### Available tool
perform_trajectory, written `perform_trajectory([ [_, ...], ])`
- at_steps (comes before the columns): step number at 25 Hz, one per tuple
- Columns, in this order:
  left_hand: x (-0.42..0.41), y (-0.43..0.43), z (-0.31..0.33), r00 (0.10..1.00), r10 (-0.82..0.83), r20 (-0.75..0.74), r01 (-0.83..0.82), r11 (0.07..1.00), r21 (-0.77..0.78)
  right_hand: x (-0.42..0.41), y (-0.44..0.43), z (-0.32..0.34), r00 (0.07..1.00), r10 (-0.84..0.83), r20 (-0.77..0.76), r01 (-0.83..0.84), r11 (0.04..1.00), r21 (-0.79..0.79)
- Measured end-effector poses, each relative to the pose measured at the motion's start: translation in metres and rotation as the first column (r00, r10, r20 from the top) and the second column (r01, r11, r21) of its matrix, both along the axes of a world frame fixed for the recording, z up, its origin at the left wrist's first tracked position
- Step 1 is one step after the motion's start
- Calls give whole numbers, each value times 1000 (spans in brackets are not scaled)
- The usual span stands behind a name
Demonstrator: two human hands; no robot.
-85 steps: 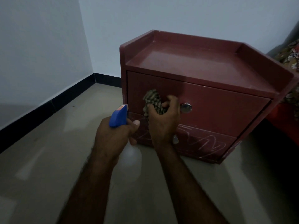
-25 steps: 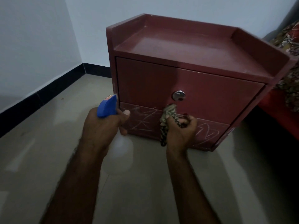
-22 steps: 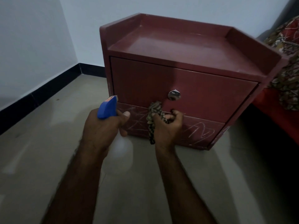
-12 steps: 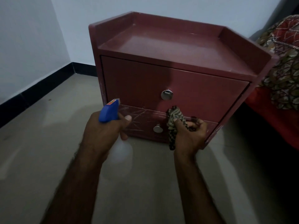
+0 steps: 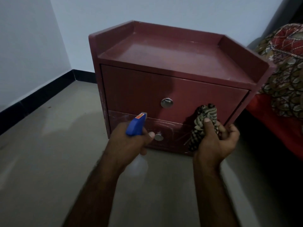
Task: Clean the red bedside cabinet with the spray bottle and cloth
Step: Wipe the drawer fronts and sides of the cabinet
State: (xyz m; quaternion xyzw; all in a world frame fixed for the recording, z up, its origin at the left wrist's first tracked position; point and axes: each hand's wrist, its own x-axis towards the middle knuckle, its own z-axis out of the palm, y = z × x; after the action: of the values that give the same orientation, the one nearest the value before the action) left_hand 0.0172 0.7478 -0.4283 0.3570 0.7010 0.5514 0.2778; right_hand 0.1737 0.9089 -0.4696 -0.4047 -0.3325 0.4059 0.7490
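So the dark red wooden bedside cabinet (image 5: 172,51) with the raised lip around its top sits on the grey tiled floor (image 5: 49,153), back against the white wall (image 5: 180,10) and just beside a bed with a red edge (image 5: 270,122) on its right. A brown and red patterned bedspread (image 5: 287,79) hangs over that bed, right by the cabinet's corner. Both drawers are pushed in. The upper drawer (image 5: 134,89) has a round shiny metal knob (image 5: 166,102), and the lower drawer (image 5: 170,133) has a smaller metal knob (image 5: 158,137) and pale scribbly marks all over its face.

The person is low down in front of it, both arms stretched out. Their left hand (image 5: 126,145) is wrapped around the neck of a spray bottle with a blue plastic trigger head (image 5: 135,126), and a finger is curled over the front. The nozzle points at the lower drawer's left half, close to it but not touching. The bottle's pale see-through body hangs under the fist and looks pretty blurry.

Their right hand (image 5: 216,143) grips a bunched-up tan and dark striped cloth (image 5: 203,122), with the thumb pressed on top and the fingers folded in around it. The wad is up at the right end of the drawers, about where the two fronts meet. Honestly I can't tell whether it's actually touching the wood. A tail of it dangles down over the lower drawer.

A black skirting board (image 5: 32,99) runs along the left wall.
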Motion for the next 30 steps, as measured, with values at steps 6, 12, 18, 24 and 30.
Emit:
perform_trajectory([
  [6, 8, 7, 3, 997, -63, -42, 61, 997, -47, -2, 1, 20, 975, 187, -117, -185, 982, 24],
  [12, 15, 9, 7, 998, -61, -25, 60, 998, -22, -16, -11, 21, 939, 345, 0, -344, 937, 59],
  [18, 11, 6, 7, 1000, -24, -2, 24, 999, 33, -53, -10, 31, 832, 299, 467, -419, 890, 178],
  [24, 0, 1, 9, 999, 13, -29, -12, 1000, 22, -71, -11, 28, 669, -88, 738, -324, 859, 396],
  [30, -9, -5, 13, 999, 40, -21, -40, 999, 29, -85, -20, 24, 893, 165, 420, -277, 935, 221],
])
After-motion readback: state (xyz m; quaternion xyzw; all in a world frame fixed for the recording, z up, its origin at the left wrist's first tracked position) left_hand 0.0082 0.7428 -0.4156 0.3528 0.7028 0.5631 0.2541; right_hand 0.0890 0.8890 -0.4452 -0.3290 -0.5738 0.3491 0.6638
